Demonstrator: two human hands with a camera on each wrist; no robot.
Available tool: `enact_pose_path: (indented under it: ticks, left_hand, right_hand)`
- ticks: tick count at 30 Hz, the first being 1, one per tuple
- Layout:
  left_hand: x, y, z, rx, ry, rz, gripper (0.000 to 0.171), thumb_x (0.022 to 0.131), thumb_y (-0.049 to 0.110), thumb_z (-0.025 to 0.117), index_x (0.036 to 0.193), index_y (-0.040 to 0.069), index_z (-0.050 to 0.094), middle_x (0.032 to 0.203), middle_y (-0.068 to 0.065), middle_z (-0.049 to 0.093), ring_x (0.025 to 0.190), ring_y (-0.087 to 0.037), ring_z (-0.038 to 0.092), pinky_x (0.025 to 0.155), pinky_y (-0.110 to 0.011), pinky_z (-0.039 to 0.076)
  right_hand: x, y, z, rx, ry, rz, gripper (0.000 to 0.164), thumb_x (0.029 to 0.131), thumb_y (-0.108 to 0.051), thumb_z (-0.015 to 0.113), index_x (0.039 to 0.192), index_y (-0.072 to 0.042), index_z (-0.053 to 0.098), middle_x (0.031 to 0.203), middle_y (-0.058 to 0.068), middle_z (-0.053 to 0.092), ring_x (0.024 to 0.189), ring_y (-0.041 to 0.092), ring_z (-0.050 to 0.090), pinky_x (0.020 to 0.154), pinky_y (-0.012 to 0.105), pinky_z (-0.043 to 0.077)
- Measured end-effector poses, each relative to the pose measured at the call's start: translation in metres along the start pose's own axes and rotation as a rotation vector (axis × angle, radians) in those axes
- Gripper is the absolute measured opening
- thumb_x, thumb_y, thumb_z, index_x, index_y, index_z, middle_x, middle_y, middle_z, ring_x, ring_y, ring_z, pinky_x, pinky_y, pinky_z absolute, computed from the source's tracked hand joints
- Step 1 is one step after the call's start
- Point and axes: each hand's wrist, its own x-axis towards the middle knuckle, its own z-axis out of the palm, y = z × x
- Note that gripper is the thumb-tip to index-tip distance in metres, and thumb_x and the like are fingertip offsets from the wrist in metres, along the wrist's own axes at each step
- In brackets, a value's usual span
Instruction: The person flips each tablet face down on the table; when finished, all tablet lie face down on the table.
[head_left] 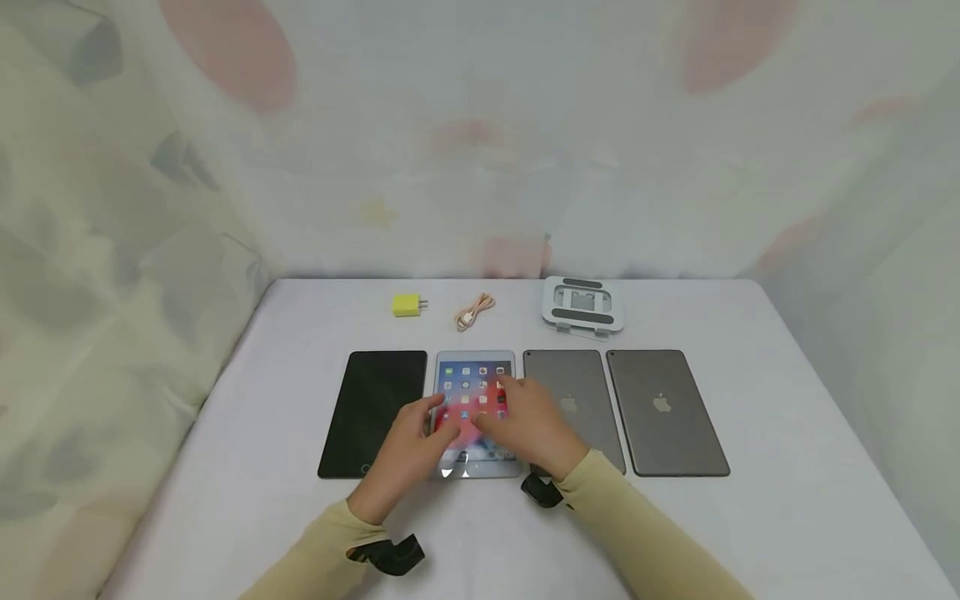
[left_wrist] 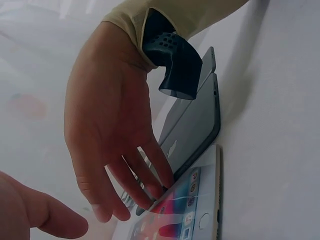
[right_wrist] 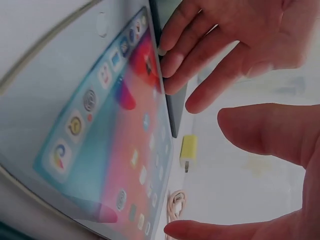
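Note:
A white tablet lies face up, its lit home screen showing rows of app icons. My left hand is at its left edge, fingers fairly straight and thumb spread over the screen. From the right side my right hand reaches over the same tablet, its thumb and forefinger held apart above the glass. In the right wrist view the left fingers come down by the tablet's far long edge; whether they touch it I cannot tell. Neither hand grips anything. The right hand partly hides a grey tablet lying back up.
Left of the lit tablet lies a tablet with a dark screen. Another grey tablet lies face down at the right. Behind the row sit a yellow charger plug, a coiled pink cable and a folded white stand.

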Motion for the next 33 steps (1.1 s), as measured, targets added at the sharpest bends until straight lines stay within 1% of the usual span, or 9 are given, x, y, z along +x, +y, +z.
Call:
enact_pose_path:
  ticks: [2, 6, 10, 13, 18, 21, 25, 29, 33]
  left_hand:
    - [-0.003, 0.000, 0.000, -0.005, -0.004, -0.011, 0.060, 0.103, 0.029, 0.067, 0.155, 0.002, 0.054, 0.163, -0.023, 0.049, 0.148, -0.046, 0.051, 0.116, -0.063, 0.050]
    - [-0.006, 0.001, -0.001, -0.007, -0.002, -0.007, 0.060, 0.102, 0.029, 0.067, 0.154, 0.002, 0.055, 0.161, -0.023, 0.051, 0.146, -0.044, 0.054, 0.118, -0.063, 0.048]
    - [-0.006, 0.001, -0.002, -0.027, -0.009, -0.010, 0.060, 0.102, 0.029, 0.066, 0.155, 0.001, 0.055, 0.162, -0.022, 0.051, 0.147, -0.043, 0.053, 0.120, -0.066, 0.045]
    - [-0.006, -0.002, -0.002, -0.052, -0.006, -0.017, 0.060, 0.104, 0.029, 0.067, 0.156, 0.002, 0.054, 0.163, -0.022, 0.050, 0.148, -0.044, 0.051, 0.120, -0.067, 0.045]
    - [-0.003, -0.005, -0.003, -0.068, -0.003, -0.020, 0.060, 0.105, 0.032, 0.066, 0.158, 0.006, 0.052, 0.161, -0.020, 0.052, 0.144, -0.042, 0.053, 0.116, -0.065, 0.050]
    - [-0.001, -0.004, -0.005, -0.073, -0.007, -0.026, 0.061, 0.106, 0.034, 0.066, 0.159, 0.008, 0.051, 0.160, -0.020, 0.053, 0.143, -0.041, 0.055, 0.114, -0.062, 0.053]
    - [0.001, -0.005, -0.008, -0.110, -0.010, -0.042, 0.060, 0.106, 0.033, 0.065, 0.159, 0.007, 0.050, 0.160, -0.019, 0.055, 0.142, -0.039, 0.057, 0.113, -0.058, 0.055]
    - [0.003, -0.005, -0.010, -0.146, -0.013, -0.057, 0.059, 0.107, 0.031, 0.064, 0.160, 0.008, 0.049, 0.161, -0.016, 0.054, 0.140, -0.036, 0.056, 0.116, -0.055, 0.054]
    - [0.003, -0.002, -0.013, -0.170, -0.015, -0.058, 0.061, 0.107, 0.032, 0.063, 0.161, 0.008, 0.047, 0.163, -0.016, 0.052, 0.143, -0.037, 0.054, 0.118, -0.057, 0.051]
  right_hand:
    - [0.000, 0.000, 0.002, 0.004, 0.013, -0.002, 0.078, 0.095, -0.042, 0.078, 0.154, 0.003, 0.054, 0.146, 0.028, 0.060, 0.127, 0.042, 0.062, 0.102, 0.061, 0.061]
    - [-0.001, 0.000, 0.004, 0.007, 0.023, -0.007, 0.076, 0.095, -0.040, 0.078, 0.153, 0.003, 0.054, 0.147, 0.029, 0.060, 0.127, 0.042, 0.062, 0.103, 0.061, 0.060]
    - [-0.002, 0.001, 0.004, 0.012, 0.012, -0.019, 0.074, 0.096, -0.039, 0.077, 0.153, 0.003, 0.055, 0.146, 0.028, 0.060, 0.127, 0.042, 0.061, 0.103, 0.061, 0.059]
    - [-0.002, 0.001, 0.004, 0.012, 0.002, -0.043, 0.072, 0.096, -0.038, 0.075, 0.152, 0.003, 0.056, 0.144, 0.028, 0.061, 0.125, 0.042, 0.061, 0.101, 0.060, 0.059]
    - [-0.002, 0.001, 0.003, 0.010, 0.003, -0.069, 0.070, 0.096, -0.037, 0.075, 0.150, 0.003, 0.057, 0.140, 0.028, 0.063, 0.119, 0.040, 0.063, 0.093, 0.057, 0.061]
    - [-0.002, 0.002, 0.002, 0.016, 0.007, -0.077, 0.068, 0.096, -0.037, 0.075, 0.150, 0.003, 0.058, 0.137, 0.026, 0.066, 0.116, 0.038, 0.064, 0.092, 0.055, 0.061]
    - [0.000, 0.003, 0.002, 0.024, 0.003, -0.099, 0.067, 0.097, -0.036, 0.075, 0.149, 0.002, 0.059, 0.134, 0.023, 0.069, 0.115, 0.036, 0.065, 0.092, 0.053, 0.059]
    - [0.000, 0.003, 0.001, 0.030, 0.002, -0.115, 0.065, 0.097, -0.035, 0.075, 0.148, 0.002, 0.060, 0.133, 0.021, 0.070, 0.116, 0.036, 0.065, 0.094, 0.053, 0.059]
    - [0.001, 0.005, 0.001, 0.041, 0.000, -0.122, 0.065, 0.097, -0.035, 0.076, 0.149, 0.002, 0.060, 0.139, 0.022, 0.068, 0.124, 0.039, 0.065, 0.103, 0.057, 0.058]
